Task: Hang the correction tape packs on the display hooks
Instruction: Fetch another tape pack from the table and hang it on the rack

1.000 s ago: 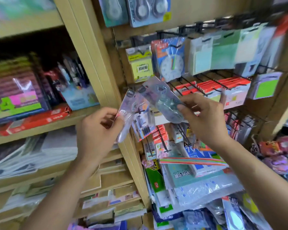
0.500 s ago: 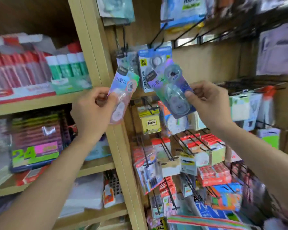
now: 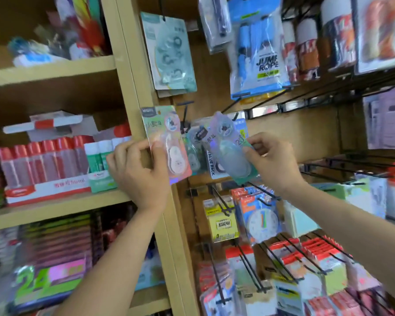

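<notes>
1. We see the left hand [image 3: 135, 169] just to nine o'clock of the frame's middle. Its thumb and curled fingers pinch the lower left edge of a pink holographic correction tape pack [image 3: 167, 142].
2. That pack stands nearly upright in front of the wooden post [image 3: 128, 76], with its top end at twelve o'clock from the hand.
3. The right hand [image 3: 271, 160] is at three o'clock of the middle. Its fingertips are narrowed onto the right edge of a second correction tape pack [image 3: 230, 147].
4. This second pack is tilted, its top leaning toward eleven o'clock. We cannot tell whether its hang hole has reached any hook.
5. Between the two held packs, other tape packs already hang against the back panel. One of them is a value pack [image 3: 211, 163], partly covered by the tilted pack.
6. A black display hook [image 3: 184, 120] juts out just at two o'clock from the top of the pink pack, close to it. Blur keeps us from saying whether they touch.
7. At twelve o'clock of the hands hangs a green multi-pack [image 3: 169, 53], and at one o'clock a blue jump rope pack [image 3: 258, 49].
8. At nine o'clock, on the shelf [image 3: 55, 208], stand rows of glue sticks [image 3: 43, 160] in a carton.
9. At six o'clock of the right hand hang a yellow note pack [image 3: 221, 222] and a clock-face pack [image 3: 260, 220] on wire hooks.
</notes>
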